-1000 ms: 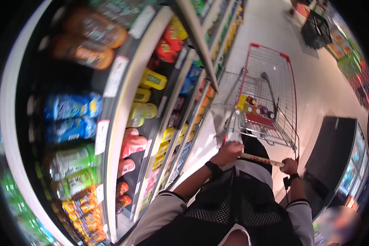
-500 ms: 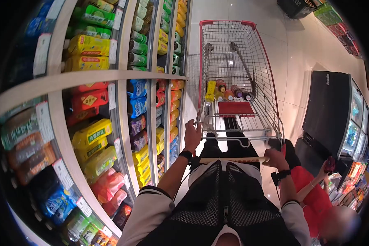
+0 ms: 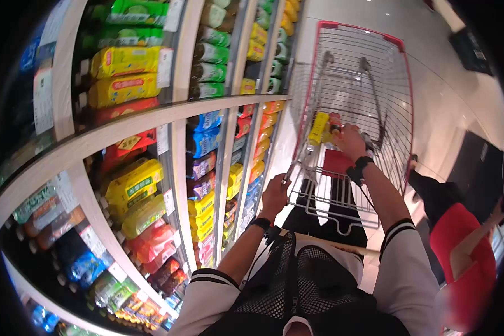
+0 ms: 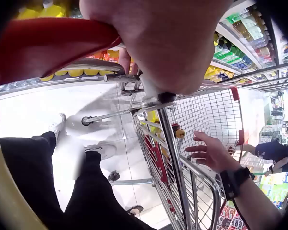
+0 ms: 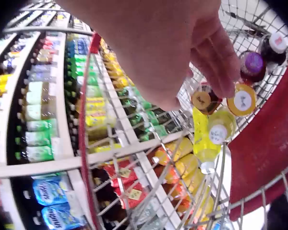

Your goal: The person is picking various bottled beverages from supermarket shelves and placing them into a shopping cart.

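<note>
My left hand (image 3: 275, 196) grips the metal frame at the near left corner of the shopping cart (image 3: 407, 67). My right hand (image 3: 353, 144) reaches down into the cart over several bottles lying in its near end. Its fingers are loosely extended in the left wrist view. In the right wrist view, they hang close over a brown-capped bottle (image 5: 201, 100) and an orange-capped bottle (image 5: 242, 101). Beside these lie a yellow bottle (image 5: 199, 136), a pale yellow bottle with a white cap (image 5: 225, 120), a purple-capped bottle (image 5: 253, 66) and a dark bottle (image 5: 271, 51).
Shelves of drink bottles (image 3: 126, 89) line the left side, split by a pale upright (image 3: 168, 115). Behind the cart's near end runs its wooden-coloured handle bar (image 3: 341, 245). A person in red (image 3: 459, 241) stands at the right near a black cabinet (image 3: 475, 165).
My right hand has left the handle bar and gone forward into the cart over the bottles. Earlier, my left hand moved from the handle to the cart's left corner. The person in red has come closer.
</note>
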Tool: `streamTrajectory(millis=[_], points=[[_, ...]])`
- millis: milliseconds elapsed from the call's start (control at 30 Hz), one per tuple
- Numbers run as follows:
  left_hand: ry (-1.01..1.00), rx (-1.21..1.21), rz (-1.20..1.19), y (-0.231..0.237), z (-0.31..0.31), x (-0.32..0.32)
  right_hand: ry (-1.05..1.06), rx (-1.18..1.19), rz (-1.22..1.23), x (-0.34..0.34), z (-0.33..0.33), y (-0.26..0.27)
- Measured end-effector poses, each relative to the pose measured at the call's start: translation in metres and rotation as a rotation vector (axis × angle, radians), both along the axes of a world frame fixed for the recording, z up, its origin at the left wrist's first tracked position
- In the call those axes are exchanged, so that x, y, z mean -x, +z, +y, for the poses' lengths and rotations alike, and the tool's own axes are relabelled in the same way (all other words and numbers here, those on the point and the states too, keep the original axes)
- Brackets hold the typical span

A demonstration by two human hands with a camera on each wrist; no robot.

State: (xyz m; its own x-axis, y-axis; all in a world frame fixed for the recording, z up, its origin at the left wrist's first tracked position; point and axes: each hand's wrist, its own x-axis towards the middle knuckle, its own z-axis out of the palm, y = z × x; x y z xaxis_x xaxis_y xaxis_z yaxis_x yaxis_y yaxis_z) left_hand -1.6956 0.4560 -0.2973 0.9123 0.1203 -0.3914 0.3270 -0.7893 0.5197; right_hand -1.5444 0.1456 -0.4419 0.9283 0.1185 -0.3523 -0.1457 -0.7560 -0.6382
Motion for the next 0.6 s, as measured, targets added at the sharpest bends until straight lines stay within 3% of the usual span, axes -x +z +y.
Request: streamTrajectory(millis=[33, 67, 100, 167, 233, 300, 400, 467, 600], points=[[0.000, -0.024, 0.043, 0.001, -0.001, 0.000, -0.015, 0.107, 0.122, -0.009, 0.013, -0.012], [-0.142, -0.072, -0.017, -0.012, 0.005, 0.006, -0.021, 0.210, 0.235, -0.020, 0.031, -0.024], [-0.286, -0.132, -0.070, -0.025, 0.015, 0.014, -0.110, 0.126, 0.373, -0.029, 0.043, -0.026], [-0.088, -0.094, 0.208, 0.011, -0.002, -0.009, -0.230, 0.107, 0.303, -0.023, 0.062, -0.060], [-0.081, -0.104, 0.253, 0.027, -0.007, -0.019, -0.205, 0.127, 0.257, -0.016, 0.066, -0.066], [-0.061, -0.090, 0.213, 0.021, -0.005, -0.015, -0.308, 0.005, 0.208, -0.014, 0.065, -0.059], [-0.066, -0.088, 0.231, 0.020, -0.006, -0.016, -0.301, 0.053, 0.138, -0.007, 0.045, -0.086], [-0.074, -0.091, 0.276, 0.025, -0.006, -0.019, -0.168, 0.104, 0.095, -0.008, 0.026, -0.092], [-0.052, -0.067, 0.197, 0.013, -0.002, -0.010, -0.194, -0.002, 0.053, -0.010, 0.008, -0.015]])
